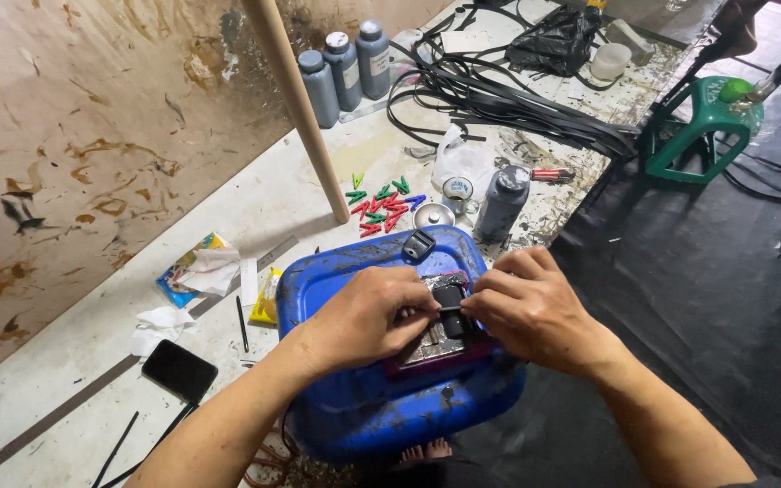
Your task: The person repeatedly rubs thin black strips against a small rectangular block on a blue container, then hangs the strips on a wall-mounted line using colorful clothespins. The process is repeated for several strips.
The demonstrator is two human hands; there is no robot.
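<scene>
A blue plastic jerrycan (354, 411) lies on its side in front of me. On its top face rests a flat metal piece on a dark red pad (431, 348). My left hand (363, 316) and my right hand (526, 307) meet over it. Both pinch a small black plastic buckle (449, 298) and a thin black strap (449, 310) between the fingertips. A second black buckle (418, 244) lies loose near the can's far edge.
Grey bottles (345, 68) stand at the back, and another grey bottle (502, 201) stands close by. Also here are coloured clips (381, 206), a bundle of black straps (508, 99), a wooden pole (300, 108), a black phone (179, 370), a green stool (698, 136) and dark sheeting (716, 298) at right.
</scene>
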